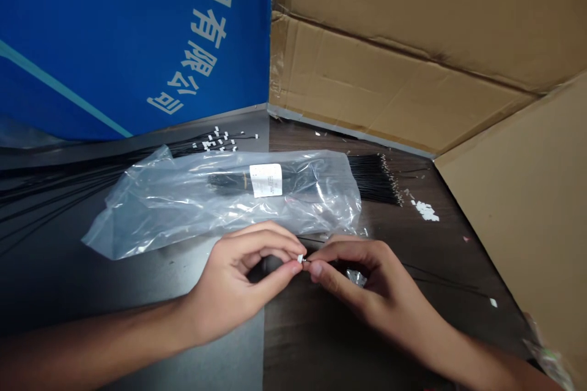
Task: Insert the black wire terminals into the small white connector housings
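Observation:
My left hand (238,284) pinches a small white connector housing (300,258) between thumb and fingertips. Facing it, my right hand (376,278) is closed on a thin wire, whose small metal terminal (306,261) shows at the housing. Whether the terminal sits inside the housing or only touches it, I cannot tell. Past my right hand, thin black wires (440,281) run across the table towards a white connector (493,302). Just beyond both hands lies a clear plastic bag (192,208) with a bundle of black wires and a white label (266,180) in it.
Bare-ended black wires (373,177) stick out of the bag's right end, beside a small pile of white housings (426,210). Long wires with white connectors (215,140) lie at the back left. A blue panel (114,30) and cardboard (389,73) wall off the table (302,342).

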{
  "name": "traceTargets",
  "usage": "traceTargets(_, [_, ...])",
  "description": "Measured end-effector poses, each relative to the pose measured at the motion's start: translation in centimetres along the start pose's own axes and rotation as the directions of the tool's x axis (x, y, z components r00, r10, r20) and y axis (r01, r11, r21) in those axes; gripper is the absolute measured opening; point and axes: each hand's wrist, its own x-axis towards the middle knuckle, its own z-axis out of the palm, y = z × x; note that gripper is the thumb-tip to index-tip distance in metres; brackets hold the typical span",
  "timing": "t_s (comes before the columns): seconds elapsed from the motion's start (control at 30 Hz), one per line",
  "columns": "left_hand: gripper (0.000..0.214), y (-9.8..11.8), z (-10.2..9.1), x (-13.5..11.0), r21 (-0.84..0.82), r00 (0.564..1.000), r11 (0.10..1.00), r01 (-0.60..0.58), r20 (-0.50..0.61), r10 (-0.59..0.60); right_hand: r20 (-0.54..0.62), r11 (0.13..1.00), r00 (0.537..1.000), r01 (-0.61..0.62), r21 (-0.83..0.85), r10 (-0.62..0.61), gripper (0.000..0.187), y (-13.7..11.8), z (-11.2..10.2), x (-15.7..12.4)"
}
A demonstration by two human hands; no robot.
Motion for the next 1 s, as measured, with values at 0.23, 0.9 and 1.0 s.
traceTargets(0.23, [0.013,-0.41,-0.20,0.44,-0.195,0.978,0.960,0.203,-0.009,-0.208,0.016,0.998,0.999,-0.036,0.047,0.035,0.014,0.37,-0.38,0.59])
traceTargets(0.9, [0.022,-0.51,-0.33,0.59,-0.289,0.955,0.910,0.298,0.088,-0.284,0.121,0.940,0.973,-0.223,0.257,0.197,0.019,0.28,-0.11,0.56])
traceTargets(1.0, [0.025,-0.39,-0.27,0.63,-0.262,0.955,0.919,0.296,0.101,-0.279,0.131,0.922,0.965,-0.257,0.289,0.228,0.021,0.25,-0.15,0.59])
